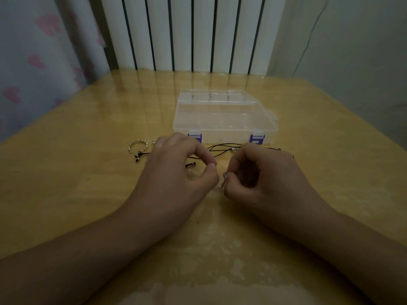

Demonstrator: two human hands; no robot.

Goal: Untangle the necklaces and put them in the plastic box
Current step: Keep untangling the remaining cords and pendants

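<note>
The counter (66,183) carries a clear box (224,119) at the far middle, lid shut and both clips down. Near it the left hand (176,170) pinches thumb to forefinger, seemingly on a fine chain too faint to see, while the right hand (259,175) curls round a silver chain (224,181) at its fingertips. Untangling is under way, I judge; next comes teasing the strands apart gently. A black cord (220,148) lies between hands and box; a silver ring (138,145) lies far left. The box must be opened first.
</note>
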